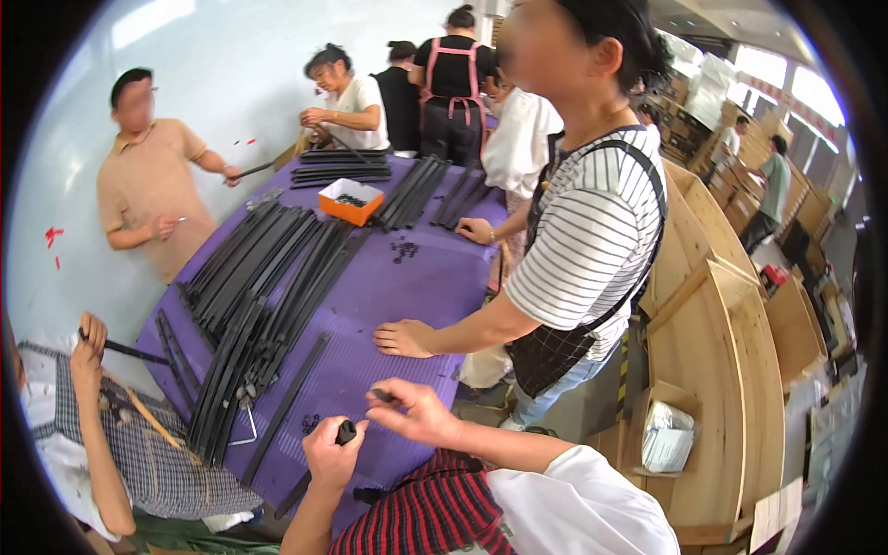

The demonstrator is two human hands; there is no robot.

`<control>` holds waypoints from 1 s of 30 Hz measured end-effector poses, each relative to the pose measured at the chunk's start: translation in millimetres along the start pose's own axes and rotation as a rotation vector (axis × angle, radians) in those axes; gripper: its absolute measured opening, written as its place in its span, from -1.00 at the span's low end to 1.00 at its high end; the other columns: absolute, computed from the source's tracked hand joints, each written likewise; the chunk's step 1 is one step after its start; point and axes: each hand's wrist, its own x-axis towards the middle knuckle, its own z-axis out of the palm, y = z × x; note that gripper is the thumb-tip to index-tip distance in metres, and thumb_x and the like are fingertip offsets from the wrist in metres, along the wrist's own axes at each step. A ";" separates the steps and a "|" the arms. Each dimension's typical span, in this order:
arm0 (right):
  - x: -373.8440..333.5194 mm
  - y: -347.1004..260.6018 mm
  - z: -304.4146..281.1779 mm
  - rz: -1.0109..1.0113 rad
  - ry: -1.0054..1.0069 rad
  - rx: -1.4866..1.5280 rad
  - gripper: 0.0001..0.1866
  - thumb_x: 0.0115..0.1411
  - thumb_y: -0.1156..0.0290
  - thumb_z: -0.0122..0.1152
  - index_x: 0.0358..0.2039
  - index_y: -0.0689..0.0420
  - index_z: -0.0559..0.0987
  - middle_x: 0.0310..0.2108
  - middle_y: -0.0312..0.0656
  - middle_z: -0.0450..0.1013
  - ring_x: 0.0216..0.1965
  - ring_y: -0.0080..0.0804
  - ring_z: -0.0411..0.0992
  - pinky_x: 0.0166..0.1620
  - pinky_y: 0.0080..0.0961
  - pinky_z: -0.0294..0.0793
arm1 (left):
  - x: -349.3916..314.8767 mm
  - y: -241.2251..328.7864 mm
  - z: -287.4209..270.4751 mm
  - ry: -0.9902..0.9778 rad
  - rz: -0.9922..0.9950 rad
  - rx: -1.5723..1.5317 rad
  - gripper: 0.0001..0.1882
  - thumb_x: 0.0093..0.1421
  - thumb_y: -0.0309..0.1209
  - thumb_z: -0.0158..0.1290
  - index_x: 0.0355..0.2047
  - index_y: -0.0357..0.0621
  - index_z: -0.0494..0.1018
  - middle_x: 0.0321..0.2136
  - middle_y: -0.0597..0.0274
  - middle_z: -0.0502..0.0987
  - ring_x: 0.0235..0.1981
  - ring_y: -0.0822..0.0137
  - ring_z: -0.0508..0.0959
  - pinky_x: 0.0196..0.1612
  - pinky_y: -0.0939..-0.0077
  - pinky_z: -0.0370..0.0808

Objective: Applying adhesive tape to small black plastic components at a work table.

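At the near edge of the table, my left hand [328, 455] is wrapped round a black tube [346, 431], its round end sticking up past the thumb. A dark length below that hand looks like the rest of the tube. Close by on the right, my right hand [421, 416] pinches a small dark piece [381, 396], too small to name, a short way from the tube's end. On the purple ribbed tabletop [388, 287], a single long black strip [291, 402] lies left of my hands, beside a bent metal hex key [245, 427].
Many black strips [245, 268] lie piled across the left of the table. Behind them are an orange-and-white box [351, 202] of small parts and scattered black bits [403, 250]. A person in stripes [583, 250] rests both hands on the table; other people work around it. Wooden crates [703, 351] stand right.
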 end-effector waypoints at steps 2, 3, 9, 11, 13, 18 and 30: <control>2.4 -5.2 6.2 -0.204 -0.068 0.031 -0.58 -0.06 0.47 0.28 -0.18 0.24 0.37 -0.27 -0.15 0.35 -0.42 -0.48 0.37 -0.32 -0.58 0.43 | -3.1 -5.1 0.8 -0.054 -0.012 -0.011 -0.74 -0.18 -0.45 0.26 -0.59 -0.23 0.36 -0.68 0.09 0.42 -0.68 0.17 0.44 -0.58 0.42 0.37; 4.1 -12.0 6.8 -0.201 -0.115 0.009 -0.56 -0.08 0.45 0.30 -0.18 0.23 0.35 -0.25 -0.15 0.34 -0.37 -0.45 0.37 -0.31 -0.55 0.44 | -3.1 -5.8 2.4 -0.092 -0.034 -0.015 -0.75 -0.18 -0.45 0.25 -0.59 -0.24 0.36 -0.67 0.08 0.42 -0.68 0.16 0.44 -0.58 0.43 0.37; -1.5 2.9 15.0 -0.287 -0.085 -0.250 -0.52 -0.12 0.36 0.32 -0.18 0.22 0.36 -0.32 -0.08 0.36 -0.27 -0.19 0.37 -0.23 -0.40 0.42 | -2.8 -0.4 14.3 -0.107 0.039 -0.088 -0.81 -0.15 -0.45 0.14 -0.56 -0.24 0.36 -0.62 0.01 0.44 -0.59 0.06 0.47 -0.50 0.34 0.39; -0.5 2.3 20.8 -0.316 -0.085 -0.218 -0.55 -0.14 0.37 0.31 -0.23 0.23 0.38 -0.31 -0.06 0.37 -0.22 -0.07 0.35 -0.19 -0.32 0.39 | -4.9 -1.6 11.6 -0.077 -0.023 -0.075 -0.81 -0.15 -0.44 0.11 -0.56 -0.26 0.34 -0.61 -0.03 0.43 -0.56 -0.01 0.46 -0.47 0.31 0.39; -1.2 -3.2 20.5 -0.270 -0.156 -0.217 -0.59 -0.15 0.41 0.28 -0.26 0.24 0.39 -0.32 -0.04 0.37 -0.23 -0.05 0.35 -0.17 -0.30 0.37 | -7.4 -11.1 13.1 -0.042 -0.044 -0.035 -0.80 -0.15 -0.44 0.11 -0.58 -0.26 0.32 -0.62 -0.01 0.43 -0.59 0.06 0.45 -0.49 0.34 0.37; -2.0 -5.8 10.5 -0.301 -0.230 -0.213 -0.61 -0.18 0.51 0.21 -0.29 0.25 0.34 -0.37 -0.04 0.35 -0.26 -0.04 0.31 -0.16 -0.26 0.31 | -7.3 -14.3 16.5 -0.125 -0.164 -0.116 -0.78 -0.18 -0.45 0.13 -0.60 -0.27 0.29 -0.63 0.03 0.43 -0.61 0.22 0.43 -0.50 0.40 0.36; -3.0 -11.5 11.8 -0.425 -0.343 -0.201 -0.61 -0.13 0.39 0.22 -0.29 0.26 0.33 -0.34 -0.02 0.36 -0.20 -0.03 0.32 -0.11 -0.24 0.30 | 3.0 -23.9 -28.5 -0.665 -0.369 -0.694 -0.54 0.09 -0.08 0.04 -0.64 -0.30 0.40 -0.75 0.28 0.38 -0.76 0.51 0.32 -0.69 0.66 0.22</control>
